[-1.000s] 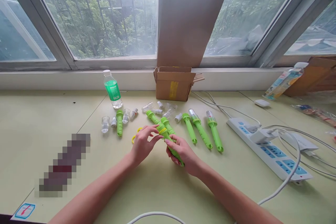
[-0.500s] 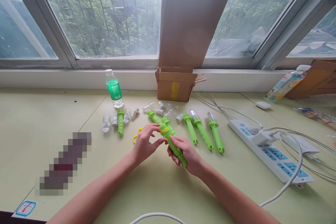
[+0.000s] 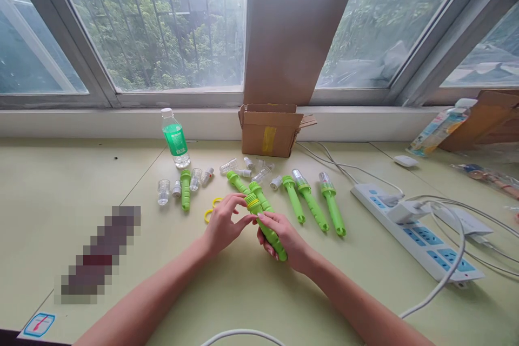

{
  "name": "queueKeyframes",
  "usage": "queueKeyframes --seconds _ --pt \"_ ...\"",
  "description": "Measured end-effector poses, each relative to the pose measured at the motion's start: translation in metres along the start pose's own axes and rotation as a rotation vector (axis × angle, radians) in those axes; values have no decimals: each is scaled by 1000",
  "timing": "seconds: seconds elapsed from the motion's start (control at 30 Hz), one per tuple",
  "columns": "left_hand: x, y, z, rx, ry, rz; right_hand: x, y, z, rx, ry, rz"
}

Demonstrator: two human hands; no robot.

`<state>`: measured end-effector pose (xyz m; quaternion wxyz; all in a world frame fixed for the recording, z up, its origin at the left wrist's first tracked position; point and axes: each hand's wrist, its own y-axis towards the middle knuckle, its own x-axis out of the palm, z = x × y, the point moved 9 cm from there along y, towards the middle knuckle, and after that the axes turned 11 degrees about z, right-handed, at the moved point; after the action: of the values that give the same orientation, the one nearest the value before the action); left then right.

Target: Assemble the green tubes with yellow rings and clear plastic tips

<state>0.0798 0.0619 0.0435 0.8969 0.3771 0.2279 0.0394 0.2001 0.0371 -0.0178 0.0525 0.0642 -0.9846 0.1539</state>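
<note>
My right hand is wrapped round the lower part of a green flashlight handle, held tilted with its threaded end up and to the left. A yellow ring sits around that threaded end. The fingertips and thumb of my left hand close on the ring and the handle just below it. Two more yellow rings lie beside my left hand, one of them a loose yellow ring partly hidden by it. Just behind the held piece lies another green handle.
Clear plastic caps, small white-grey inserts and green handles lie about. Two handles at right have clear tops, including a capped handle. Behind stand a bottle and cardboard box; a power strip with cables lies right.
The held handle has dipped slightly, and the yellow ring shows a little lower on its threaded end. Both hands stay in nearly the same place; the view has shifted slightly.
</note>
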Motion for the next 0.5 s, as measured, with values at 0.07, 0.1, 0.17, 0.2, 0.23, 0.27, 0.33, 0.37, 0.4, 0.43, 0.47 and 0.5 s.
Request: queueKeyframes --seconds 0.07,0.1,0.17,0.2,0.23,0.27,0.33,0.37,0.4,0.43,0.47,0.5 --pt "1 -1 -1 -8 5 -7 0 -1 0 2 -1 0" --pt "1 -1 -1 -13 8 -12 0 -1 0 4 -2 1" --pt "3 -1 -2 -24 15 -22 0 -1 1 7 -4 5" --pt "3 -2 -3 -26 17 -25 0 -1 2 9 -6 6" --pt "3 -2 -3 -31 19 -29 0 -1 2 10 -7 7" --pt "4 -2 -3 -32 19 -33 1 -1 3 11 -8 8" --pt "4 -2 -4 -34 19 -38 1 0 3 8 -9 14" --pt "5 -2 -3 -33 18 -41 1 0 3 6 -9 18" --pt "5 -2 -3 -32 18 -44 1 0 3 2 -9 21" --pt "5 -2 -3 -31 19 -48 1 0 2 -1 -7 23" --pt "5 -2 -2 -31 19 -52 1 0 2 -3 -5 24" --pt "6 -2 -2 -31 20 -56 1 0 2 -4 -2 26"
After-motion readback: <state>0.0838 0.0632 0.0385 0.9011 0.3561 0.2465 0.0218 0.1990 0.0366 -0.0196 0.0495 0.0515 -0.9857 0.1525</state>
